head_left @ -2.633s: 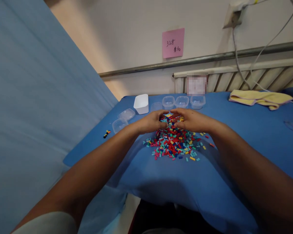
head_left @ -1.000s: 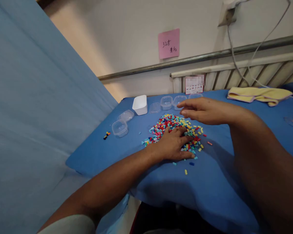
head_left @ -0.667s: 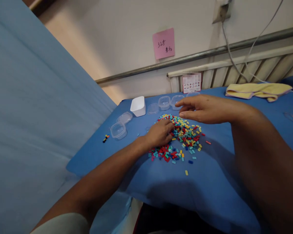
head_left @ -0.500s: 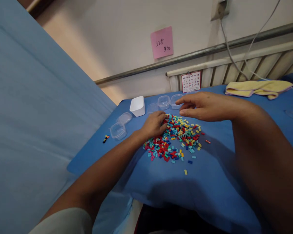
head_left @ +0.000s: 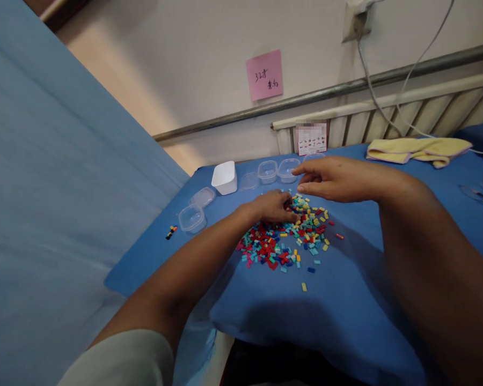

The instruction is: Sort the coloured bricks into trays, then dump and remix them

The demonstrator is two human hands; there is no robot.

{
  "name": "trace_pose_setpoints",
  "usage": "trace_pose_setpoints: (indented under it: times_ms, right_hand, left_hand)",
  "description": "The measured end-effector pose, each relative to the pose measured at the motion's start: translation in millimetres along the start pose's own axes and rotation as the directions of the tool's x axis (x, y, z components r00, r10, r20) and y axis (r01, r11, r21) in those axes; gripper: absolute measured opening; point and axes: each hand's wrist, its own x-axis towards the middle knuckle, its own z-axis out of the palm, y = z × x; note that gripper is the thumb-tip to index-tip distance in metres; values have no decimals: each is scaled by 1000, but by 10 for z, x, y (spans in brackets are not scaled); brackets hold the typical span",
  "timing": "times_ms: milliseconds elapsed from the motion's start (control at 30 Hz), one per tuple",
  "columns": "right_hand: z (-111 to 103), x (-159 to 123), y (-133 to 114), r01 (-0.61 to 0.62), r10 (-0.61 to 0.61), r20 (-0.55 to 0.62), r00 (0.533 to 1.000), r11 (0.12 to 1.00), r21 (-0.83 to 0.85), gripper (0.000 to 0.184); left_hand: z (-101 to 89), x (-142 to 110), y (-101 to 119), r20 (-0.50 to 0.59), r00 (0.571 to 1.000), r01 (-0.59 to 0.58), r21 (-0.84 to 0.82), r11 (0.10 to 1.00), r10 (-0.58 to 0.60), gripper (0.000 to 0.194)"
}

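Observation:
Small coloured plastic bricks (head_left: 269,249) in red, blue, yellow, pink and turquoise lie in a loose heap on the blue-covered table (head_left: 330,300). My left hand (head_left: 276,206) rests on the upper part of the heap, fingers and thumb apart, touching bricks; anything beneath its palm is hidden. Above the heap's far right side hovers my right hand (head_left: 326,177), palm inward, its thumb and fingers apart and nothing between them. A few bricks lie scattered off the heap, among them a yellow brick (head_left: 304,287) nearest me.
Behind the heap stand a white tub (head_left: 224,185) and clear containers (head_left: 268,178). Another clear container (head_left: 192,225) and a lid (head_left: 202,197) lie at left, near a few black and orange pieces (head_left: 171,231). A yellow cloth (head_left: 418,150) and glasses (head_left: 481,193) lie at right.
My left hand has slid right across the heap, from its left side toward the middle. My right hand has barely moved. The view has shifted slightly.

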Motion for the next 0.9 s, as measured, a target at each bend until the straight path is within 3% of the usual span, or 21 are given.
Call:
trace_pose_setpoints:
  times_ms: [200,333,433,500,600,700,900]
  right_hand:
    - [115,60,149,-57,59,23,998,995,-80,54]
    - [293,127,419,-155,175,90,980,969,-191,55]
    - [414,129,626,-233,269,158,950,949,-214,63]
    - [478,107,720,-281,325,220,920,937,-207,79]
    - [567,84,742,-322,365,337,868,930,-176,102]
    - [666,105,613,-324,359,446,820,933,-156,110]
    - [883,181,190,-155,201,455,868,979,-135,109]
  left_hand:
    - [-40,-653,203,62,986,-163,208,964,153,22]
    - [-14,-1175,69,-43,982,-173,201,964,185,24]
    - [54,-1555,-98,-180,979,-83,87,993,97,39]
    - [107,-1786,-204,-218,975,54,22,998,-48,69]
    - [191,-2033,-344,-80,967,237,-72,969,-242,124]
    - [274,-2079,-448,-4,958,285,-131,949,-288,146]
    - [341,-1691,-441,-174,961,177,-204,963,-214,117]
